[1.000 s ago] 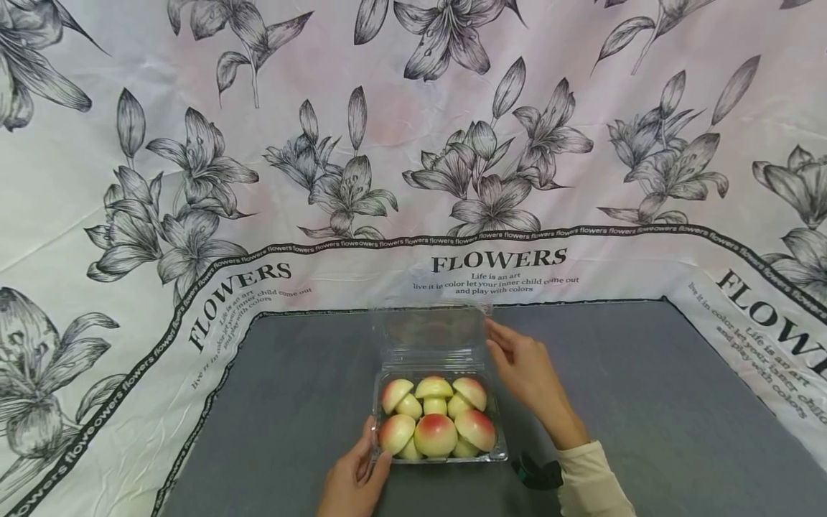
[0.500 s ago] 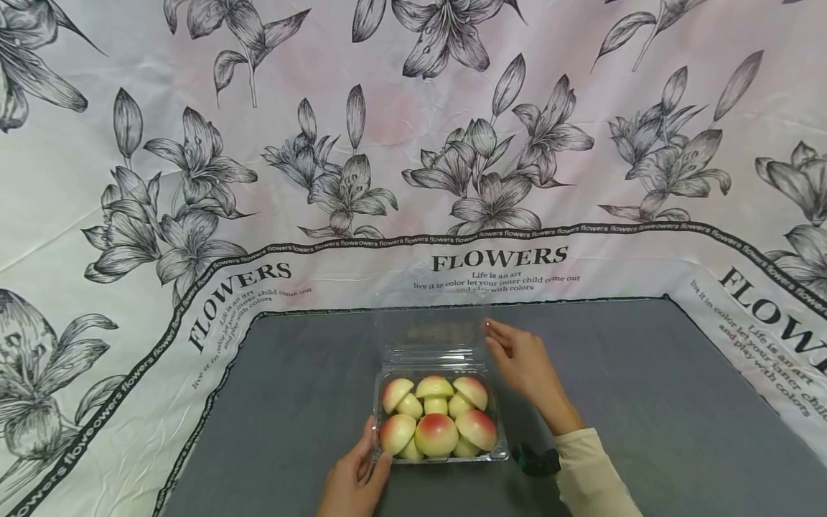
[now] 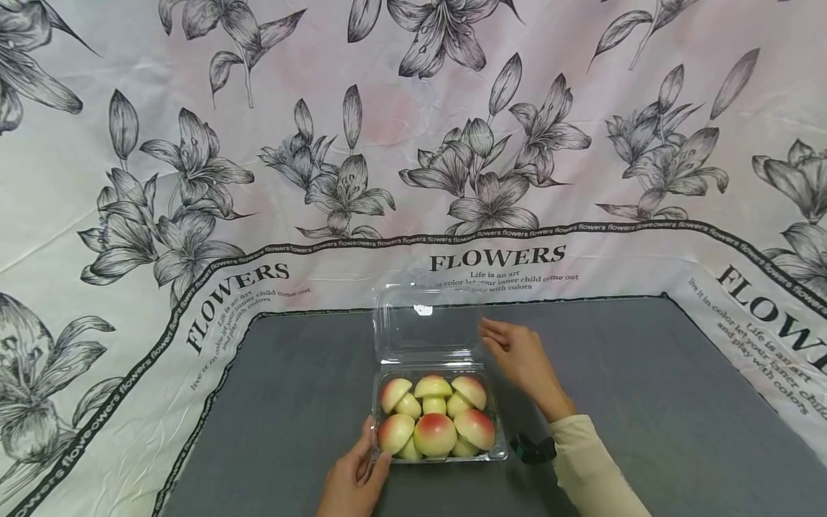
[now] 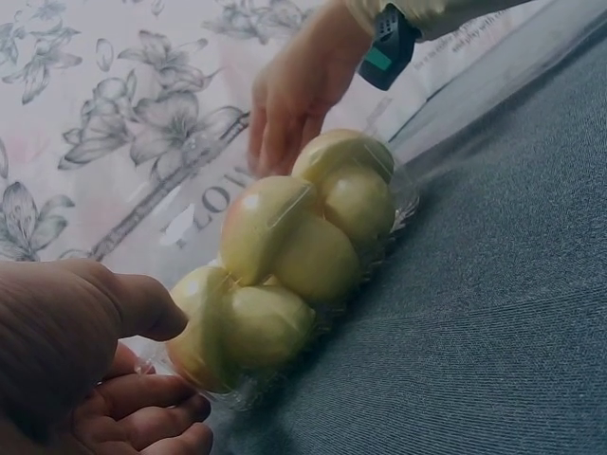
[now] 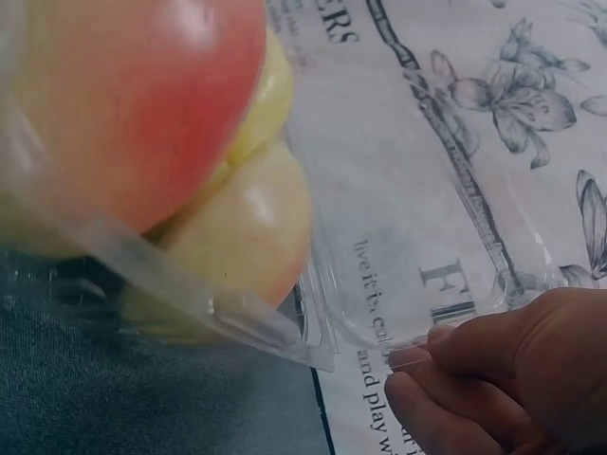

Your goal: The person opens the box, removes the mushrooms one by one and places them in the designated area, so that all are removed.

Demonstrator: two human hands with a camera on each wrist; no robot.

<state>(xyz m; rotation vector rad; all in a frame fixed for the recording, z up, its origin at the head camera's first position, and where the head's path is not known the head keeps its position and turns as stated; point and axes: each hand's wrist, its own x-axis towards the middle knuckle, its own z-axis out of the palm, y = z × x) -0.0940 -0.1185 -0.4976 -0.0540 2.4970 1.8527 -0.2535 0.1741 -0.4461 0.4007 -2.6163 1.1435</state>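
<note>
Box: clear plastic box point(image 3: 503, 451), lower centre of the head view, between the two hands; lid raised along the far edge.
Left hand: left hand point(image 3: 357, 474), at the box's near left corner, holding it with thumb and fingers.
Right hand: right hand point(image 3: 526, 359), right of the raised lid point(image 3: 429, 334), its thumb and finger pinching the lid's edge.
Contents: six mushroom-shaped pieces point(image 3: 435, 434), two rows of three; domed caps, stubby rounded stems, smooth with a slight sheen, pale yellow flushed red.
Lid: thin, transparent, glossy, ridged near the hinge; backdrop visible through it.
Surface: grey cloth point(image 3: 278, 416), fine ribbed weave in the left wrist view.
Backdrop: white-pink fabric point(image 3: 400, 122), lightly creased, black line-drawn lilies, lettering.
Right sleeve: cream sleeve point(image 3: 594, 467), lower right.
</note>
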